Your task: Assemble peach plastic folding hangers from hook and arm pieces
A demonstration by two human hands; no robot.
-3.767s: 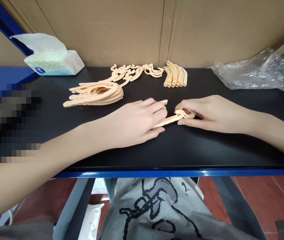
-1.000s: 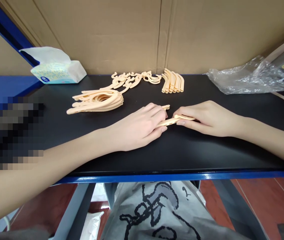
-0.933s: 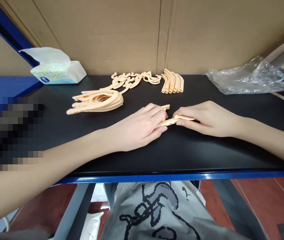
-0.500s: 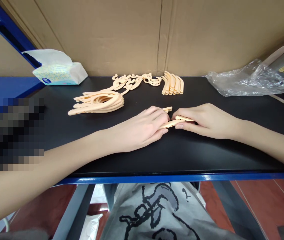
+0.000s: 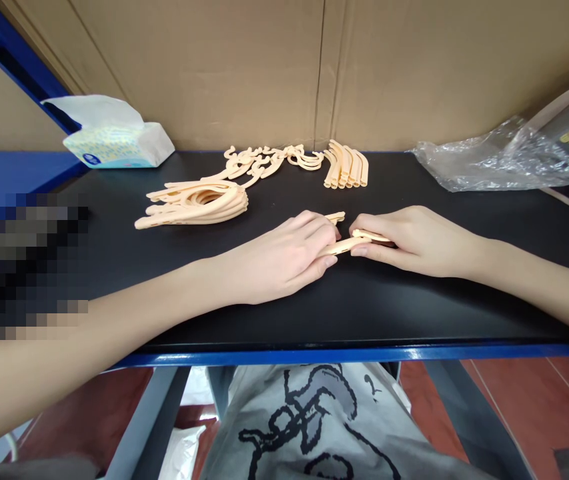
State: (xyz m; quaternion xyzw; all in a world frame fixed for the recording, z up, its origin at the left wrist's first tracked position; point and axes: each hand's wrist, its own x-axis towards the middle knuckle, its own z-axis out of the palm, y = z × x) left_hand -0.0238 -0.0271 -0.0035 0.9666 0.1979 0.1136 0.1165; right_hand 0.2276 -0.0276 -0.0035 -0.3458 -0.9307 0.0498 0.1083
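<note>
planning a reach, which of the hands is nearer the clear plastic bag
Right. The right hand is in front and left of the clear plastic bag; the left hand is farther left.

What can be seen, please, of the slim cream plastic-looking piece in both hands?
The slim cream plastic-looking piece is smooth, with dark slots along its near edge. It slants over the black tabletop between the left hand, which partly covers it, and the right hand, which pinches its other end, where a thin cream strip shows.
</note>
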